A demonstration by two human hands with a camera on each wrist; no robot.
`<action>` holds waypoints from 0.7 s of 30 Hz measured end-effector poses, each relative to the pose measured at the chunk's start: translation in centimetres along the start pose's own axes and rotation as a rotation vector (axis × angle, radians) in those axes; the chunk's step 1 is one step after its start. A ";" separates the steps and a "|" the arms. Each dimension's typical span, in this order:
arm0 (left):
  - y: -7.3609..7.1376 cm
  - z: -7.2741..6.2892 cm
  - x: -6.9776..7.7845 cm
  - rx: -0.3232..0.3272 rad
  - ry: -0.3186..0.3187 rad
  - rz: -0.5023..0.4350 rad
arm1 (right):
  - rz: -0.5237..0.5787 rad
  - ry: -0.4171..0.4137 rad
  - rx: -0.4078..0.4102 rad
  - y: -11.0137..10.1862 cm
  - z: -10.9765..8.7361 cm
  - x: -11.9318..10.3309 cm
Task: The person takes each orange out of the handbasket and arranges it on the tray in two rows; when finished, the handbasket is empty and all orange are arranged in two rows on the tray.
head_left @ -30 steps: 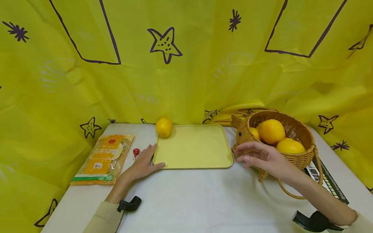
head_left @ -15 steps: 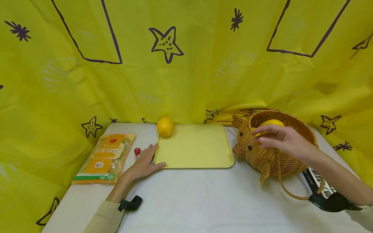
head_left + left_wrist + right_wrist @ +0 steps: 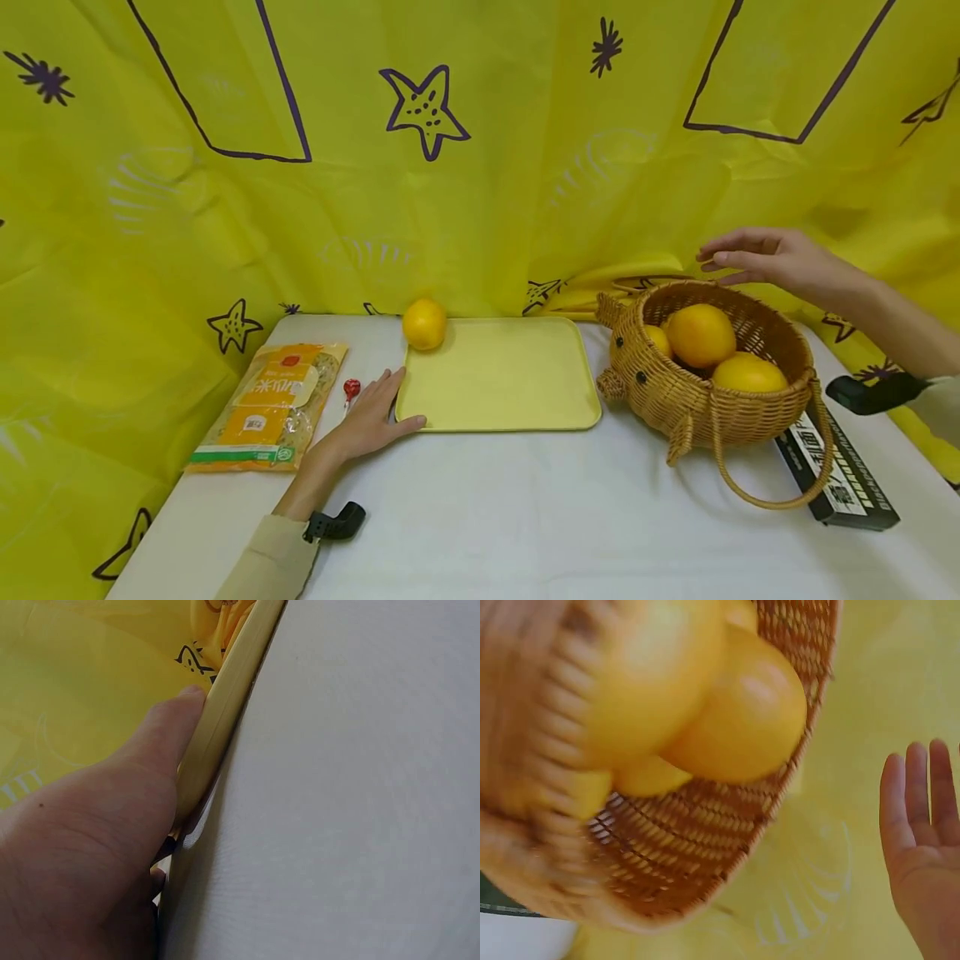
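Note:
My left hand (image 3: 369, 419) rests at the left end of a pale yellow tray (image 3: 498, 379), its fingers along the side and its thumb at the near corner. In the left wrist view the thumb (image 3: 169, 724) touches the tray rim (image 3: 225, 712). An orange (image 3: 424, 325) sits on the tray's far left corner. On the right stands a pig-shaped wicker basket (image 3: 675, 412) holding several oranges (image 3: 701, 335). My right hand (image 3: 780, 260) hovers above the basket's far rim, fingers extended, holding nothing. The right wrist view shows this hand (image 3: 926, 855) apart from the basket (image 3: 682, 855).
A clear-and-orange food packet (image 3: 262, 408) lies on the left, with a red lollipop (image 3: 351, 389) beside it. A black box (image 3: 843, 479) lies right of the basket, partly behind its hanging handle (image 3: 772, 502). Yellow patterned cloth (image 3: 480, 208) closes off the back.
My right hand has moved from beside the basket's pig snout, across its opening, to above the far right rim, holding nothing. My left hand, the tray and the orange on it stay put.

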State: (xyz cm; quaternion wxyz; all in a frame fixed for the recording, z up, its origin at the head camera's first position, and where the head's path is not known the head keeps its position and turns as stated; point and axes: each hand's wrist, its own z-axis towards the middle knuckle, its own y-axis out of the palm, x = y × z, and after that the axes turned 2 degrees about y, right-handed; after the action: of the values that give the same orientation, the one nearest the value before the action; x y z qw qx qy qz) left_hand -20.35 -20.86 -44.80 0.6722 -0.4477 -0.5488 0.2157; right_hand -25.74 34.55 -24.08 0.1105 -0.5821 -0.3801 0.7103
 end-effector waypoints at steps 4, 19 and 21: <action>0.0 -0.1 0.0 0.000 -0.003 0.002 | 0.228 -0.116 -0.074 -1.1 2.0 0.6; -0.1 0.1 0.1 0.001 -0.007 -0.003 | 0.067 -0.076 -0.337 -0.6 2.6 3.3; 0.0 0.0 0.0 0.002 -0.007 -0.002 | 0.119 -0.099 -0.409 -0.4 2.8 3.7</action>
State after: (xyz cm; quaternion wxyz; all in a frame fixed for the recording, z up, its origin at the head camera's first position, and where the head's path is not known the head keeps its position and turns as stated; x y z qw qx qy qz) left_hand -20.38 -20.89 -44.79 0.6710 -0.4457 -0.5513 0.2173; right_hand -29.51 35.89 -26.41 -0.0709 -0.5781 -0.4862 0.6514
